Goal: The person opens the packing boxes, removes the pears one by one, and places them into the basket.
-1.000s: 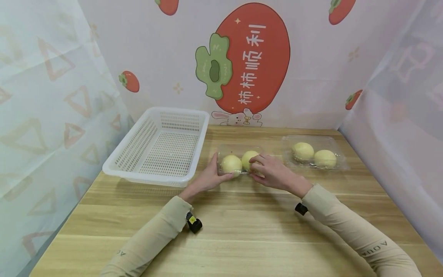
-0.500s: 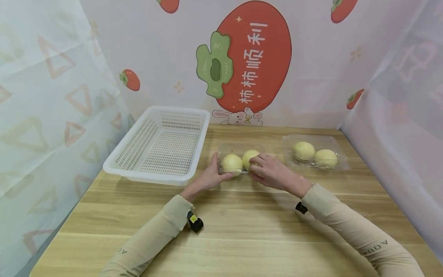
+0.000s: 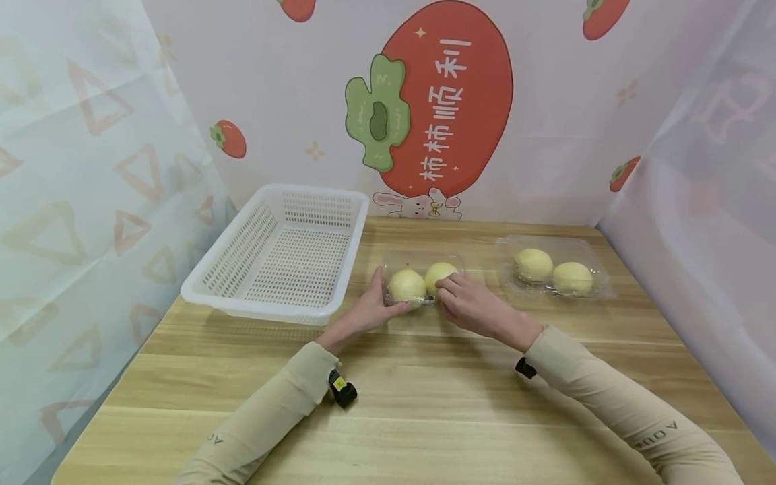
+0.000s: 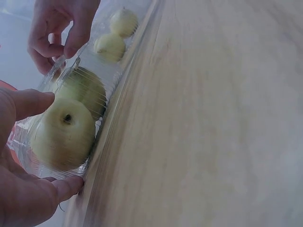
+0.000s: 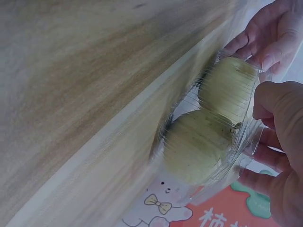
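Note:
A clear plastic fruit box point(image 3: 418, 259) stands mid-table in the head view with two round, pale yellow pears inside, one on the left point(image 3: 407, 286) and one on the right point(image 3: 440, 276). My left hand point(image 3: 367, 310) grips the box's left end, thumb at the front and fingers around the side. With curled fingers, my right hand point(image 3: 475, 307) pinches the front rim near the right pear. In the left wrist view, the ribbed front wall point(image 4: 100, 97) covers the pears. From the right wrist, the right hand point(image 5: 284, 127) shows thumb and fingertips at the rim.
A white perforated plastic basket point(image 3: 285, 311) stands to the left of the box. On the right is a second clear box point(image 3: 564, 244) with two more pears point(image 3: 534, 265). Patterned cloth walls point(image 3: 545, 135) enclose the wooden table point(image 3: 412, 417) at the back and sides.
The right hand's fingers have closed in on the box's front rim and shifted slightly. The left hand keeps its grip, and the box stays in place.

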`<state>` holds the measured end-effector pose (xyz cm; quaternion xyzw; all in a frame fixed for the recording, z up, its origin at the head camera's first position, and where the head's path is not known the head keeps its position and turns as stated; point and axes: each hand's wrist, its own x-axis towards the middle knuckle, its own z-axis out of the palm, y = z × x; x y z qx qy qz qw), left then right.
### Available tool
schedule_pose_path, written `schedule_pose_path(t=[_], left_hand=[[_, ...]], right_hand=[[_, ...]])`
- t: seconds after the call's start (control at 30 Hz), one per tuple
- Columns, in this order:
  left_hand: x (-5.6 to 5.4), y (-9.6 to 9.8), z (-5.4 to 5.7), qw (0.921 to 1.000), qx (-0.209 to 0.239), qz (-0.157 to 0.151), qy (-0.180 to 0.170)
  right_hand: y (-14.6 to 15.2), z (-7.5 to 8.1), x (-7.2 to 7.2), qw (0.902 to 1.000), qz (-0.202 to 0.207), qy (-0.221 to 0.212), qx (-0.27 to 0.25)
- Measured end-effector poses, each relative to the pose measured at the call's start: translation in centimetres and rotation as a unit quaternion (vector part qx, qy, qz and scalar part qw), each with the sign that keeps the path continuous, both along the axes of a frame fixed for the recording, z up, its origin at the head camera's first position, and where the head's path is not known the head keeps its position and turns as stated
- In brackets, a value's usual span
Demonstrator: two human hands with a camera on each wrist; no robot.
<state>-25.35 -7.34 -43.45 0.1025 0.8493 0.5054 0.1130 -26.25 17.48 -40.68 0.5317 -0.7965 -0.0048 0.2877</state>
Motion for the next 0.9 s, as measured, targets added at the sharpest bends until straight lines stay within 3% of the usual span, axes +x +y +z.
schedule_pose_path(t=[0.5,0.7,0.9], left_hand=[[0.26,0.29,-0.2,0.9998,0.005,-0.016,-0.007],[0.39,0.3,-0.05,0.9992,-0.028,-0.026,-0.01],[0.58,0.37,0.24,0.9991,-0.033,-0.019,-0.021]], right_hand=[[0.05,-0.27,0.18,1.0,-0.001,-0.005,0.006],[0.07,-0.08,0.25,0.9999,0.002,-0.005,0.013],[0.33,0.11,0.48,0.9995,0.007,-0.02,0.023]])
